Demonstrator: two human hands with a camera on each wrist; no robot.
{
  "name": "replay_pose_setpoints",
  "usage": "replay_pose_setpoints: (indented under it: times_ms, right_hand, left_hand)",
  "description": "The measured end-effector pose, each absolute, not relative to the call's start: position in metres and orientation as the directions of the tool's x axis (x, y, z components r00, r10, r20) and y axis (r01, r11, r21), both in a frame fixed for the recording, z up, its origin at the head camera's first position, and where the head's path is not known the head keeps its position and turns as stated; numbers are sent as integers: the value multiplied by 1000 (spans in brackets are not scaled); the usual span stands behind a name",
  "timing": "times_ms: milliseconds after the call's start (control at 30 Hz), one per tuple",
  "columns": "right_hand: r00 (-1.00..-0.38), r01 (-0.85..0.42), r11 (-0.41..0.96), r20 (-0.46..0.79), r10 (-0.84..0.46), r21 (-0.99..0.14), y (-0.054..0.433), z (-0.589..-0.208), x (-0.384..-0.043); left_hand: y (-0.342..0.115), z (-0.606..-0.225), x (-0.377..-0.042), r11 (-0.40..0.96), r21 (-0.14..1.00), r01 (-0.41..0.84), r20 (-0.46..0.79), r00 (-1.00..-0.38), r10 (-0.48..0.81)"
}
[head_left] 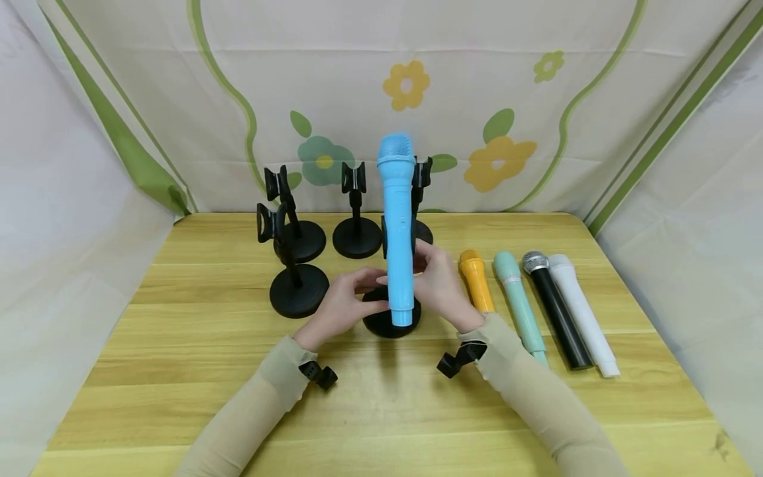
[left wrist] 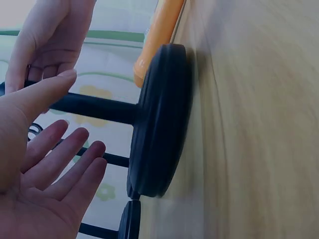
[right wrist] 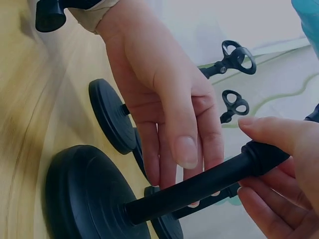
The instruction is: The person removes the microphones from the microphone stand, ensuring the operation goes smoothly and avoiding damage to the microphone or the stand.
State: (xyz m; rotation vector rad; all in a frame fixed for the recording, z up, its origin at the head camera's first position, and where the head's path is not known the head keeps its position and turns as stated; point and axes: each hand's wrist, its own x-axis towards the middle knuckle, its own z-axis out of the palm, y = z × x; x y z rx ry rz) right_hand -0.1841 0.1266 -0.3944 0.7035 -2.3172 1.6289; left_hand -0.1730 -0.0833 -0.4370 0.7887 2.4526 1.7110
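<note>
A light blue microphone stands tilted up at the middle of the table, over a black desk microphone stand with a round base. At the stand's neck, my right hand grips with the thumb on one side and fingers on the other. My left hand is beside the pole, its fingers loosely extended. In the left wrist view, the left thumb passes in front of the pole. The microphone hides the stand's clip and part of the right hand in the head view.
Several other black stands with unfilled clips are behind and to the left, among them a front-left stand and a back-middle stand. At right lie an orange microphone, a mint microphone, a black microphone and a white microphone.
</note>
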Motion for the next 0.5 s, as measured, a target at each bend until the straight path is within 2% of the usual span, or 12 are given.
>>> replay_pose_setpoints:
  times_ms: [333, 500]
  right_hand:
    - [-868, -485, 266, 423, -259, -833, 123, -399, -187]
    - [-875, -450, 256, 364, -318, -856, 131, -394, -187]
  left_hand:
    - [-82, -440, -174, 274, 887, 373, 232, -871, 433]
    - [-80, -440, -175, 250, 891, 378, 243, -864, 441]
